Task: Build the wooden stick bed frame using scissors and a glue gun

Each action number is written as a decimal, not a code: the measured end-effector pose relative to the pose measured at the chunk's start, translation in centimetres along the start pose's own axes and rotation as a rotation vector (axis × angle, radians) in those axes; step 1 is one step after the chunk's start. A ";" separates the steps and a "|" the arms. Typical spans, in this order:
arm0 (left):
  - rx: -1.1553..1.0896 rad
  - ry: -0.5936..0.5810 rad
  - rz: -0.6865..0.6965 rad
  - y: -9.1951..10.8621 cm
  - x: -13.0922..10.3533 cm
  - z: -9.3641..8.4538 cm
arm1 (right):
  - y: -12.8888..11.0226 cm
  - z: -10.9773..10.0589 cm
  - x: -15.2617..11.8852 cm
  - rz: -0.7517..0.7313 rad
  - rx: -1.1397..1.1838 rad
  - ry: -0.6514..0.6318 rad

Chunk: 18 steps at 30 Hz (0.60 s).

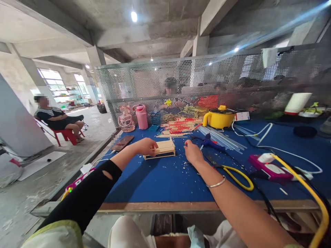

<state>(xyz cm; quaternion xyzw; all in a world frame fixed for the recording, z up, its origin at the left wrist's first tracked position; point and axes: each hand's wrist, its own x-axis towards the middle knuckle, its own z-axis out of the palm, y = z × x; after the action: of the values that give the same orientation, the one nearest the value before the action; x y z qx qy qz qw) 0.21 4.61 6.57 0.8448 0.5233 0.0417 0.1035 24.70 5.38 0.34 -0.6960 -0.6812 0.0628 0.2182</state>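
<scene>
My left hand (148,147) is closed on the left end of a small frame of thin wooden sticks (164,148), shaped like a little bed, resting on the blue table top. To the right of the frame and apart from it, my right hand (193,152) has its fingers pinched together. What they hold, if anything, is too small to make out. Just beyond that hand lies a dark blue glue gun (213,143) with its cable. Scissors with yellow handles (239,177) lie beside my right wrist, partly hidden by it.
Loose wooden sticks with red marks (181,126) and clear glue sticks (222,137) lie at the back. Behind them stand a yellow pot (221,119) and a pink bottle (141,117). A phone (122,143) is at left, a power strip (271,167) at right. A perforated metal screen (144,81) closes the back.
</scene>
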 end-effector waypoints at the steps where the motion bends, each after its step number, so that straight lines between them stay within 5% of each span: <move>1: 0.011 0.004 0.011 -0.1 -0.1 0.2 | 0.1 0.0 0.0 0.000 0.001 -0.004; 6: 0.014 0.075 0.072 0.2 0.1 -0.1 | 0.3 -0.4 0.0 0.000 0.020 0.049; 12: -0.096 0.195 0.090 0.4 1.5 -1.7 | 0.1 -1.0 -0.1 -0.062 0.128 0.278; 18: -0.202 0.292 0.061 1.5 1.3 0.7 | -0.3 -2.7 -0.3 -0.111 0.216 0.452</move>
<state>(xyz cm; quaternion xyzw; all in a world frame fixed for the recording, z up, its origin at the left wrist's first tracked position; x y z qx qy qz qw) 2.20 5.09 6.21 0.8305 0.5002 0.2194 0.1093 25.44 4.46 2.84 -0.6264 -0.6417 -0.0341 0.4413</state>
